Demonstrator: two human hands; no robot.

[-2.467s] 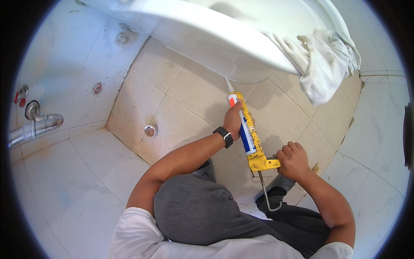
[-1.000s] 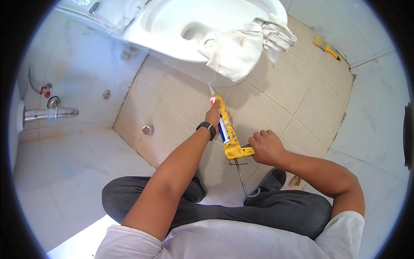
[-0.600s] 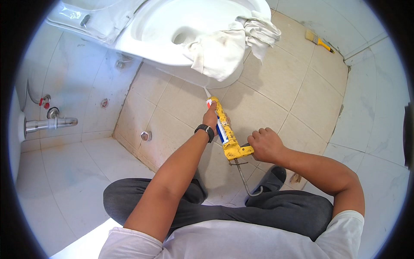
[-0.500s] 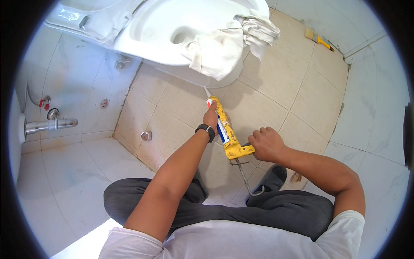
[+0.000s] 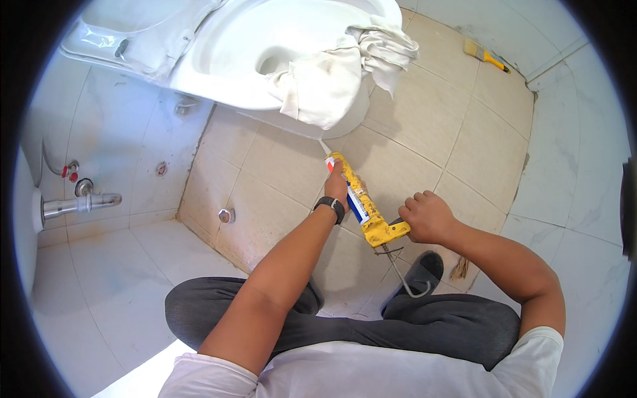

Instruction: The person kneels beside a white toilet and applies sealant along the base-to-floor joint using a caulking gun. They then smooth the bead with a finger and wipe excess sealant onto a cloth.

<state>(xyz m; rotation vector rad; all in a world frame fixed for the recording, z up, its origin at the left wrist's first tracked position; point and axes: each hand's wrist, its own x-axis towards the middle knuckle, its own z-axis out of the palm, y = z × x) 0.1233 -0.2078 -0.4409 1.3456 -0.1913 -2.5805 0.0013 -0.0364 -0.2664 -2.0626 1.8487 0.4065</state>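
Observation:
A yellow caulking gun [image 5: 363,205] with a blue-and-white cartridge points its white nozzle at the foot of a white toilet [image 5: 225,60]. My left hand [image 5: 338,186], with a black watch on the wrist, grips the front of the gun's barrel. My right hand [image 5: 424,217] is closed on the gun's handle and trigger at the back. The metal push rod sticks out behind the gun toward my knees. A white cloth [image 5: 332,73] hangs over the toilet rim just above the nozzle.
Beige floor tiles [image 5: 424,126] meet white wall tiles. A yellow-handled brush [image 5: 486,56] lies at the far right corner. A chrome pipe with red valves [image 5: 76,199] juts from the left wall. A small round floor fitting [image 5: 226,215] sits left of my arm. My crossed legs fill the bottom.
The view has shifted so the toilet bowl shows more fully. Both hands keep their grip on the caulking gun, whose nozzle stays at the toilet's foot.

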